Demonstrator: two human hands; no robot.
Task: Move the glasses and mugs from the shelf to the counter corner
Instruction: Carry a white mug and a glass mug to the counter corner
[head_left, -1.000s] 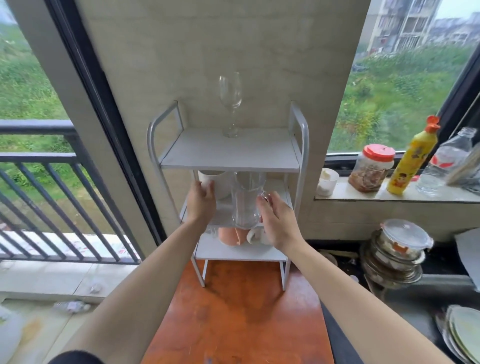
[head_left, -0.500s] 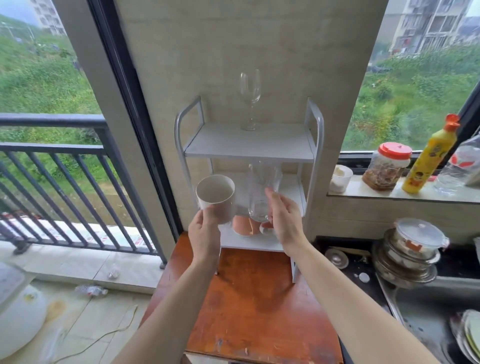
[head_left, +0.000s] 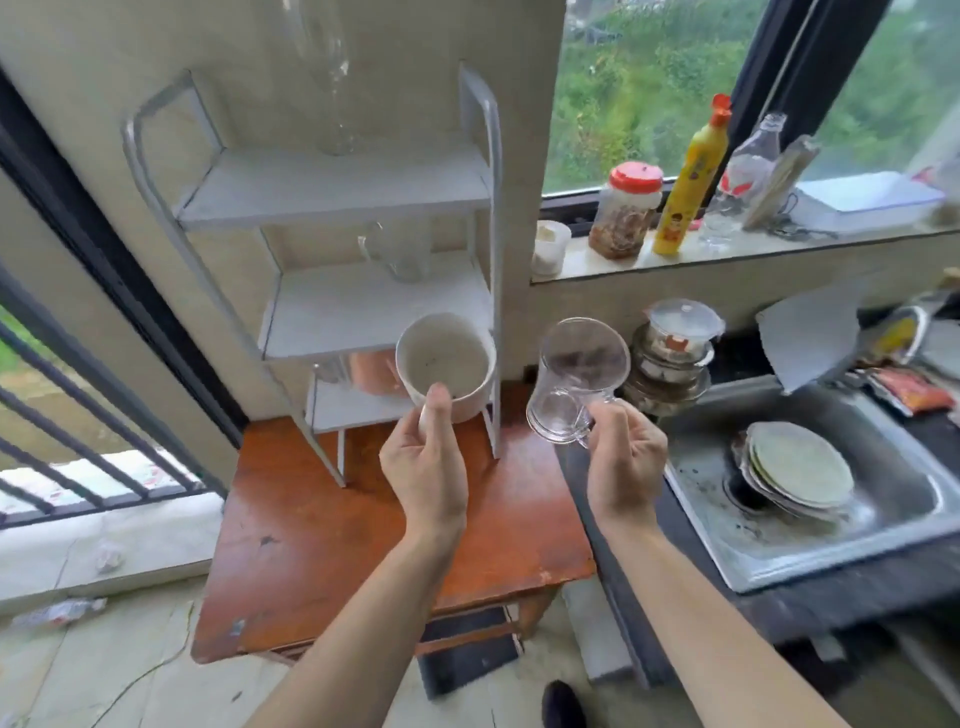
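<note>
My left hand (head_left: 427, 462) grips a white ceramic mug (head_left: 445, 373) in front of the white three-tier shelf (head_left: 337, 192). My right hand (head_left: 623, 457) holds a clear glass mug (head_left: 574, 379) by its handle, tilted, above the gap between the wooden table and the dark counter (head_left: 613, 499). A wine glass (head_left: 324, 78) stands on the top tier. A clear glass mug (head_left: 397, 254) remains on the middle tier. On the bottom tier more cups (head_left: 358, 371) are partly hidden behind the white mug.
The shelf stands on an orange wooden table (head_left: 322, 535). To the right lies a steel sink (head_left: 909, 493) with stacked plates (head_left: 800, 475), and stacked containers (head_left: 672, 353) sit behind it. On the window sill stand a jar (head_left: 626, 210), a yellow bottle (head_left: 691, 182) and a small cup (head_left: 550, 247).
Both hands have pulled back from the shelf and swung right, the left with the white mug, the right with the glass mug lifted off the middle tier. The view has turned toward the sink.
</note>
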